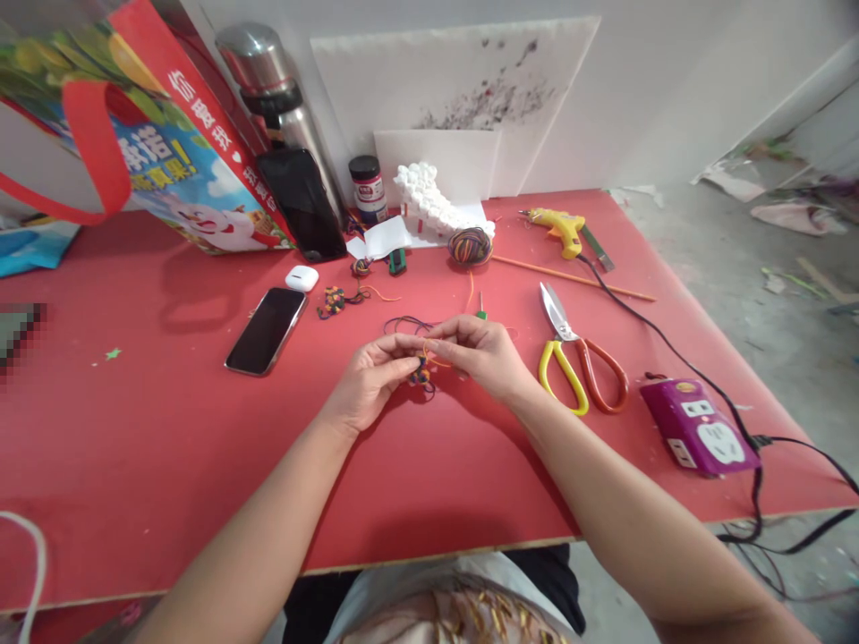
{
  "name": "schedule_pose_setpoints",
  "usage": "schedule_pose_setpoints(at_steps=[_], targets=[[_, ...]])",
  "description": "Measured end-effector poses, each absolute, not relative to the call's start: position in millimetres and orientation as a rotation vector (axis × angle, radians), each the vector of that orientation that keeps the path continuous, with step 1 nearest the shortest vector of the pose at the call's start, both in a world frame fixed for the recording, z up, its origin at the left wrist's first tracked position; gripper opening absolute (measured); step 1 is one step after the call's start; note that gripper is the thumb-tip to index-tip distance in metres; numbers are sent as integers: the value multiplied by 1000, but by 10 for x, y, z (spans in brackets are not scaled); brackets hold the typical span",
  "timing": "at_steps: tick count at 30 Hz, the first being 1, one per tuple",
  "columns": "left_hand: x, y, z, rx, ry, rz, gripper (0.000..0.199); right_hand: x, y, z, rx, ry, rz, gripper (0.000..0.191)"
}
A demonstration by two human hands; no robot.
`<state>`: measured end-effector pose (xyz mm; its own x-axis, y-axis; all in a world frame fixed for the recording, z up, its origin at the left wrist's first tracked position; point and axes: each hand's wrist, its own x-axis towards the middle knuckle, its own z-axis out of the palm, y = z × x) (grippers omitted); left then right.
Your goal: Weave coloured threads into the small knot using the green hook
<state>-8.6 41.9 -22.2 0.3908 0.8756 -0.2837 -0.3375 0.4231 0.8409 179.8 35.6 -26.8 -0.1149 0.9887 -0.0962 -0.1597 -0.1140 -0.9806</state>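
Over the middle of the red table, my left hand pinches a small knotted cord piece in dark blue and orange between thumb and fingers. Close beside it, my right hand is closed on an orange cord that loops out of the knotted piece. Loose dark cord curls on the table behind my hands. A ball of multicoloured cord lies farther back. Another knotted cord piece rests to the left. Just beyond my right fingers shows a green-handled tool, partly hidden.
Right of my hands lie scissors, a yellow glue gun and a purple power socket with a black cable. On the left are a phone and a white earbud case. A second phone leans against a steel flask.
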Motion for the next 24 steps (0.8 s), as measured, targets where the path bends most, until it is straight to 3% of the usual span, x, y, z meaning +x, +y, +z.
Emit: schedule_pose_setpoints(at_steps=[24], targets=[[-99, 413, -177, 688, 838, 1036, 29, 1833, 294, -309, -1092, -1138, 1424, 33]])
